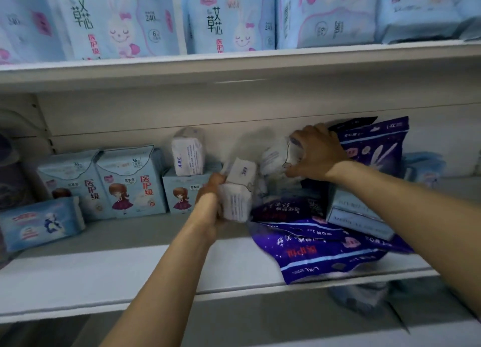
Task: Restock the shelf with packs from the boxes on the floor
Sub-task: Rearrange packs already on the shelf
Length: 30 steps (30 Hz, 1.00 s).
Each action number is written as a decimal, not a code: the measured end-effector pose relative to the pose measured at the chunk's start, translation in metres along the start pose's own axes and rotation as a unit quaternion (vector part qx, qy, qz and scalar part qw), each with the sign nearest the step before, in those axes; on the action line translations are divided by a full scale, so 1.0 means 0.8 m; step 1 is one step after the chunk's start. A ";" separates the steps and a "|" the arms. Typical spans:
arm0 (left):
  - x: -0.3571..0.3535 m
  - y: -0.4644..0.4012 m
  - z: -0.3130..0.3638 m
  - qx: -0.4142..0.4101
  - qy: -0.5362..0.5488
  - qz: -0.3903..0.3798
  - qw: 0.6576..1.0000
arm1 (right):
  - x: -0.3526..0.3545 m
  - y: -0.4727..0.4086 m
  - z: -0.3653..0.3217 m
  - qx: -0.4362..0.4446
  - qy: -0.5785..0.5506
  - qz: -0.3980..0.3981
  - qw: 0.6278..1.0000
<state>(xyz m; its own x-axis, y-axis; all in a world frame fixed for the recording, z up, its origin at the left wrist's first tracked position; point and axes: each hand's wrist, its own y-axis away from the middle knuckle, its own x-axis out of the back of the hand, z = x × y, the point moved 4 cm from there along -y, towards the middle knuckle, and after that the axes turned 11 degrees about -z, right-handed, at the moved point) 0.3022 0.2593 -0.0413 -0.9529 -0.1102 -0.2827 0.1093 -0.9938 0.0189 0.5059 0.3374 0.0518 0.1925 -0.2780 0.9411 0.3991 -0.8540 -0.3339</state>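
Both forearms reach up from the bottom of the view into the middle shelf (130, 276), whose pale front lip lies nearest. The left hand (212, 190) has its fingers curled round the near end of a white ABC pack (238, 190), which it holds with its long axis pointing away from the wrist toward the back wall, tilted a little to the right. The right hand (316, 153), farther in and higher, grips a second white pack (279, 155) that is blurred; its fingers wrap the pack's top and right side. Just left of the left hand stands a third white pack (188, 153), upright on top of a blue girl-print pack (182, 193), and the row of blue packs (114, 182) runs on leftward. Right of both hands lies a loose heap of purple packs (322, 247), one hanging over the shelf lip, with a tall purple pack (377, 143) leaning just behind the right hand. Open room lies between the hands and toward the back wall, and along the bare shelf front below the left wrist. I judge the left hand is better placed to set its pack down next to the standing white one.
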 end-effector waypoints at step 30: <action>-0.541 0.346 -0.242 0.167 0.145 -0.382 0.897 | 0.117 0.664 0.389 -0.268 -0.501 0.117 0.815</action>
<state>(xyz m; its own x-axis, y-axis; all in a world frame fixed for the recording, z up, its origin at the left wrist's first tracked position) 0.7997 0.0348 -0.0997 -0.5941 0.5657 -0.5719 -0.6822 -0.7310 -0.0143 1.0145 -0.0053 -0.0540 0.9494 -0.1914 0.2491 -0.1506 -0.9731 -0.1741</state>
